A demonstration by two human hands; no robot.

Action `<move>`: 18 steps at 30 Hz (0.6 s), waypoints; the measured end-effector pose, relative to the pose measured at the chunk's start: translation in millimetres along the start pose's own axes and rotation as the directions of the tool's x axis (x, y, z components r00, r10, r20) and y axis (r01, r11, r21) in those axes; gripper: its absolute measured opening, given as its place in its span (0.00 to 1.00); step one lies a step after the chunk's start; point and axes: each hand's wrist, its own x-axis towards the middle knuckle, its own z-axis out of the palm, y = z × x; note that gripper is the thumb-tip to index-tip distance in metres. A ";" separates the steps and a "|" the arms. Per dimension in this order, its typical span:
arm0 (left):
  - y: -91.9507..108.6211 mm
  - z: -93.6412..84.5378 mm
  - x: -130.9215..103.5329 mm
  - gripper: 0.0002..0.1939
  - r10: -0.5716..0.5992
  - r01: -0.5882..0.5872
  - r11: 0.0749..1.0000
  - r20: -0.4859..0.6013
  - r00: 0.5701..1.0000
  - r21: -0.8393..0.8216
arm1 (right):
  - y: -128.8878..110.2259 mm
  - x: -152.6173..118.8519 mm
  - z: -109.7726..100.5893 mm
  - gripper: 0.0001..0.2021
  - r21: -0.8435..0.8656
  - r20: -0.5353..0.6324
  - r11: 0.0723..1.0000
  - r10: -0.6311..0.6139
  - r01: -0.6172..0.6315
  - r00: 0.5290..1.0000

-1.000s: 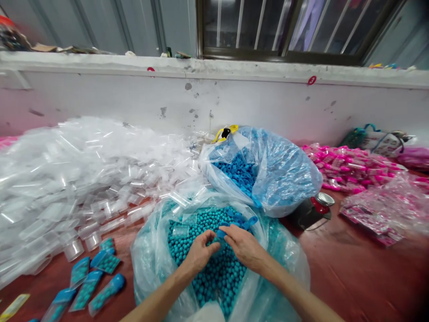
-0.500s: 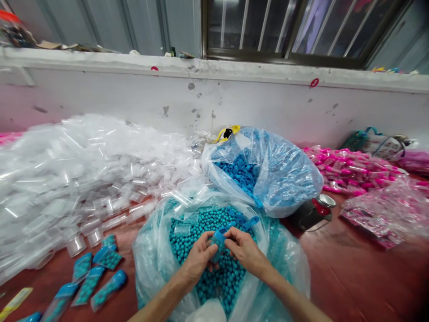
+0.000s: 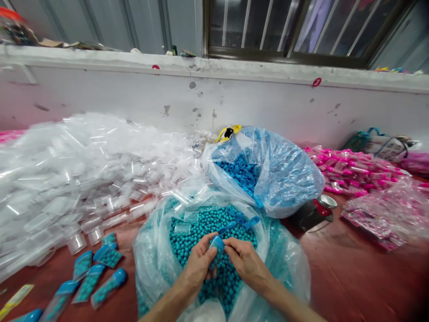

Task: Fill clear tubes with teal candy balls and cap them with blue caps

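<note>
My left hand [image 3: 199, 259] grips a small clear tube of teal beads with a blue cap [image 3: 217, 243]. The tube stands tilted over an open plastic bag [image 3: 154, 250] full of loose teal beads [image 3: 204, 219]. With thumb and index finger pinched, my right hand [image 3: 246, 259] touches the right side of the blue cap. Several loose blue caps [image 3: 250, 222] lie on the beads just beyond my hands, beside clear empty tubes [image 3: 182, 229]. Part of the held tube is hidden behind my left fingers.
A heap of clear tubes [image 3: 100, 156] spreads to the left. Filled blue-capped tubes [image 3: 89, 281] lie on the red tabletop [image 3: 351, 277]. Behind stands a bag of blue caps [image 3: 288, 174]. To the right are a dark container with a metal lid [image 3: 326, 201] and pink packages [image 3: 355, 172].
Both hands have moved slightly down and toward me with the tube. The blue cap now sits lower between my fingers, and a loose blue cap beyond shows more fully.
</note>
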 end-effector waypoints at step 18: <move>-2.8 -13.6 -5.0 0.27 0.004 -0.017 0.993 0.107 0.994 0.118 | 20.2 1.4 -4.5 0.09 0.383 0.139 0.912 0.098 -0.144 0.985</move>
